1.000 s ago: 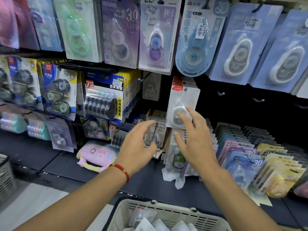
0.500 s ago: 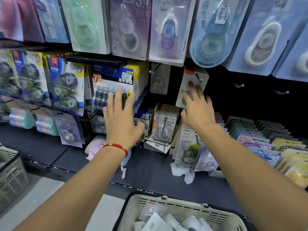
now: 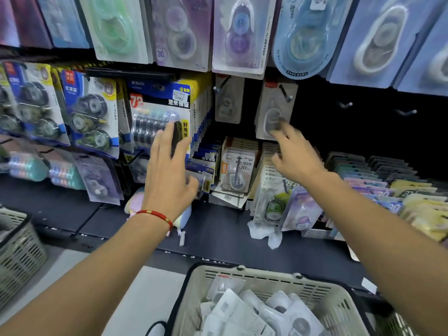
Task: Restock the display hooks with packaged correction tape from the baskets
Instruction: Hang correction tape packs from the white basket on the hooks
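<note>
Retail stationery shop, correction tape aisle. Dark display wall above the hands point(image 3: 169, 175) hung on hooks point(image 3: 286, 94) with rows of blister-carded correction tape packs point(image 3: 238, 35), some price-stickered. Dark shelf point(image 3: 218, 235) beneath, carded stock filed upright. Plastic shopping basket point(image 3: 266, 278) of packs below the hands.

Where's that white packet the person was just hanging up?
In the head view, the white packet hangs on a hook right of centre, beside another grey packet, under the blue pack; the right hand touches its lower edge.
</note>
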`<state>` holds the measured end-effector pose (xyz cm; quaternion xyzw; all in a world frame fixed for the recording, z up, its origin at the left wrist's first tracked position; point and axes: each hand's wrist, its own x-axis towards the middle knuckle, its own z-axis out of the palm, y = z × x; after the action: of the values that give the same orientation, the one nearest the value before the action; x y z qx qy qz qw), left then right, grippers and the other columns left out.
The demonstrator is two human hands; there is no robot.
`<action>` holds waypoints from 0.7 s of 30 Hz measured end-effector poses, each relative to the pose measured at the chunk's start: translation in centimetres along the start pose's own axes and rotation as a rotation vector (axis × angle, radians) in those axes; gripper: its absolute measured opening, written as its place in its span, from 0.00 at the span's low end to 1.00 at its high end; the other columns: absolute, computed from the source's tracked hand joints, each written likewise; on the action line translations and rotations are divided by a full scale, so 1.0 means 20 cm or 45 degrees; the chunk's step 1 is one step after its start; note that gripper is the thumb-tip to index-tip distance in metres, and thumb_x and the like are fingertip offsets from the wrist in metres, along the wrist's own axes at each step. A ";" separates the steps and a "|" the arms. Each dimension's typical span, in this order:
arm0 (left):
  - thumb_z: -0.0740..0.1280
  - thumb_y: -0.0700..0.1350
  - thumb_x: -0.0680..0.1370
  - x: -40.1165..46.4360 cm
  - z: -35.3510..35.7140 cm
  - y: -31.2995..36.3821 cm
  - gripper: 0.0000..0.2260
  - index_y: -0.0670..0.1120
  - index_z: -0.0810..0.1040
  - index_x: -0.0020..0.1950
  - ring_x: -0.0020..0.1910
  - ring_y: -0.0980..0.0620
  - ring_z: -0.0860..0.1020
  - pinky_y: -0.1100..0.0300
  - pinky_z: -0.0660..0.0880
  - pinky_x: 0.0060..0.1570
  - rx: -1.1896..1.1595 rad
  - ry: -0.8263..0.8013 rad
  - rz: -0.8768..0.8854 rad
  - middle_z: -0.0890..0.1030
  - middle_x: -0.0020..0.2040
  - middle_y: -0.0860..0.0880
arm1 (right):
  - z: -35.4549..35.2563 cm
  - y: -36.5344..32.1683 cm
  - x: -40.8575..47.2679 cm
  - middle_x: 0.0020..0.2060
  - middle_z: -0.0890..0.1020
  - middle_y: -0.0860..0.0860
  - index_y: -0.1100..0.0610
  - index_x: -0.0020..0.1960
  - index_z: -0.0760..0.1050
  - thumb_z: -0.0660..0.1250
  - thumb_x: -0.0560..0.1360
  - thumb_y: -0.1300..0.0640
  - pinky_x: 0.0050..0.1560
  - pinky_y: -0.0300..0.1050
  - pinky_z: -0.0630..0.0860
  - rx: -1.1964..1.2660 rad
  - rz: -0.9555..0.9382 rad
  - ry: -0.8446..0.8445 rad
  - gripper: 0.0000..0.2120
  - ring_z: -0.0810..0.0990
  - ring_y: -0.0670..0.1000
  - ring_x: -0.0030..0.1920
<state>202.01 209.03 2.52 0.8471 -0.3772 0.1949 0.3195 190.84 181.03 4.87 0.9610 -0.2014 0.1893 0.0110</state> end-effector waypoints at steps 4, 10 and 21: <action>0.72 0.32 0.71 -0.14 0.00 -0.02 0.34 0.42 0.70 0.77 0.80 0.36 0.59 0.41 0.63 0.77 -0.021 -0.094 0.160 0.60 0.82 0.39 | 0.02 0.03 -0.34 0.77 0.70 0.57 0.58 0.75 0.72 0.66 0.80 0.60 0.77 0.54 0.64 0.182 -0.083 -0.175 0.23 0.67 0.59 0.77; 0.70 0.35 0.74 -0.45 0.15 0.03 0.31 0.43 0.71 0.78 0.76 0.36 0.66 0.42 0.68 0.72 0.232 -0.774 0.357 0.67 0.79 0.40 | 0.20 -0.02 -0.82 0.67 0.81 0.56 0.58 0.71 0.76 0.67 0.81 0.56 0.65 0.51 0.74 0.272 0.006 -0.824 0.19 0.79 0.59 0.65; 0.65 0.49 0.84 -1.28 0.55 0.11 0.30 0.48 0.59 0.84 0.83 0.46 0.56 0.54 0.58 0.80 0.282 -1.641 0.215 0.57 0.84 0.45 | 0.77 -0.24 -1.61 0.67 0.78 0.54 0.54 0.72 0.73 0.71 0.79 0.48 0.61 0.50 0.74 0.319 0.245 -1.231 0.24 0.78 0.57 0.66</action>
<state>184.90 213.54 -19.13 0.7896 -0.5359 -0.2893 -0.0756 170.86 196.24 -20.96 0.9098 -0.2467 -0.2543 -0.2162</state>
